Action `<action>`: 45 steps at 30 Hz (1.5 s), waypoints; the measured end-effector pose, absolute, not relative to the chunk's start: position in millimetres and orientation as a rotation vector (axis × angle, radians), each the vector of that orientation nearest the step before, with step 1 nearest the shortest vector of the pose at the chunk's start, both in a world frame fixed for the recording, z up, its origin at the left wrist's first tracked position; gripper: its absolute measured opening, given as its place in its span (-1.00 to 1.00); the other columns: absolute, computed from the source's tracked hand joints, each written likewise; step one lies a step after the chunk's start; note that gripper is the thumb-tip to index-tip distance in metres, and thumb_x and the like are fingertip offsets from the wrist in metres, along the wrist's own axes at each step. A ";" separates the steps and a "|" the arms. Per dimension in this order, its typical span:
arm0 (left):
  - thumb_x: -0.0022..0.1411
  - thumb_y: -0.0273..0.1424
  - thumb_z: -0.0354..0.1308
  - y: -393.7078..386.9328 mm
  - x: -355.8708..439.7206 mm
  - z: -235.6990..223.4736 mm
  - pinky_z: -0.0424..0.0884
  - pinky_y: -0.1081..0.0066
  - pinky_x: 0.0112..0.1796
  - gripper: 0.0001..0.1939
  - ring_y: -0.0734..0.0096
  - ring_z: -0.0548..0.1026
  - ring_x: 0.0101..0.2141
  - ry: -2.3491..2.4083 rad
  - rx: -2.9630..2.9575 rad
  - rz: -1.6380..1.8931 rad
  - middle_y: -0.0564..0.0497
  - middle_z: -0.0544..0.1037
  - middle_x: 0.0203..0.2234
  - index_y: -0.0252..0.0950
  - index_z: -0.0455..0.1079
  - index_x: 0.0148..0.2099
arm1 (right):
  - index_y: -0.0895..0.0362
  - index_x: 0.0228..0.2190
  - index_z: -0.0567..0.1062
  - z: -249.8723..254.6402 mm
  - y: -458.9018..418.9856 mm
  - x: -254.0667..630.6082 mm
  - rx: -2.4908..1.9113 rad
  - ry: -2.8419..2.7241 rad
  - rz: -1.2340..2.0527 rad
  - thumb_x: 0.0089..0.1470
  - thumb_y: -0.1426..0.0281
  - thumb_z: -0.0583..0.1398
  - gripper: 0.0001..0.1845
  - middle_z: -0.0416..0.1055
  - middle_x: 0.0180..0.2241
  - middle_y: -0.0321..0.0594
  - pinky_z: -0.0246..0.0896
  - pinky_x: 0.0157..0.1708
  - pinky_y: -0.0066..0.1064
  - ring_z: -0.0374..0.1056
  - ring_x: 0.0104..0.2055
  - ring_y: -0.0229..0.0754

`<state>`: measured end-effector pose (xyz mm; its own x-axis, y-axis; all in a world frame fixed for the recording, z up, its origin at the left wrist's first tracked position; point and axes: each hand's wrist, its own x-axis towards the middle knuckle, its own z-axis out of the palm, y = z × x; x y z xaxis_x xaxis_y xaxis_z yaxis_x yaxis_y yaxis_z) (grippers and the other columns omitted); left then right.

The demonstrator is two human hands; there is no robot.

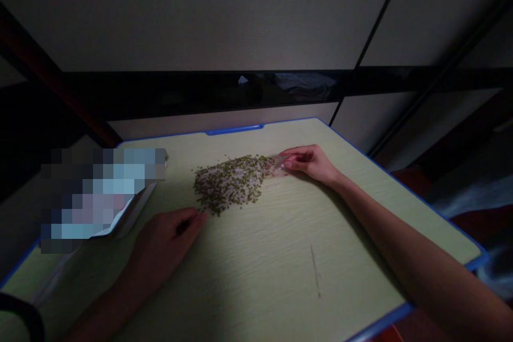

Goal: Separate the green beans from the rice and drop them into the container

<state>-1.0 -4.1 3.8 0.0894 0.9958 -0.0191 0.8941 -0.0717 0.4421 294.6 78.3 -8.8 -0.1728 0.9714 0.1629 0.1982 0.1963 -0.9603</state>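
Note:
A spread-out pile of green beans mixed with whitish grains (230, 181), which look like mung beans and rice, lies on the pale yellow-green table (264, 256). My left hand (168, 238) rests at the pile's near left edge, thumb and forefinger pinched together. Whatever may be between those fingertips is too small to make out. At the pile's right end, my right hand (310, 163) is closed on a small clear plastic bag (276, 166). The bag lies low against the table, its left end touching the pile. A few loose beans are scattered around the pile's border.
On the table's left lies a device with a lit, blurred-out screen (108, 192). A thin stick-like strip or mark (316, 271) shows at front right. Blue edging (234, 130) rims the table. Behind it stands a pale cabinet (208, 16) with a dark glossy band.

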 end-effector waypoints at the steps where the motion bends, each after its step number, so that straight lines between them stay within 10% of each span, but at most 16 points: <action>1: 0.06 -0.14 -0.18 -4.1 -0.9 4.1 0.04 0.48 -0.57 -0.62 0.48 0.22 -0.63 1.872 2.031 0.412 0.14 0.15 -0.76 -0.25 0.07 -0.67 | 0.23 -0.33 0.55 -8.6 77.9 294.7 -1.146 -1.569 1.074 -0.28 0.38 0.30 -0.65 0.44 -0.57 -0.27 0.17 -0.57 -0.49 0.24 -0.58 -0.37; 45: 0.06 -0.11 -0.22 -3.6 0.2 4.6 0.04 0.47 -0.53 -0.61 0.47 0.23 -0.60 1.867 2.009 0.351 0.15 0.15 -0.73 -0.25 0.07 -0.64 | 0.21 -0.35 0.56 -9.5 77.0 291.2 -1.042 -1.536 1.266 -0.26 0.48 0.31 -0.71 0.49 -0.49 -0.24 0.27 -0.40 -0.45 0.34 -0.49 -0.35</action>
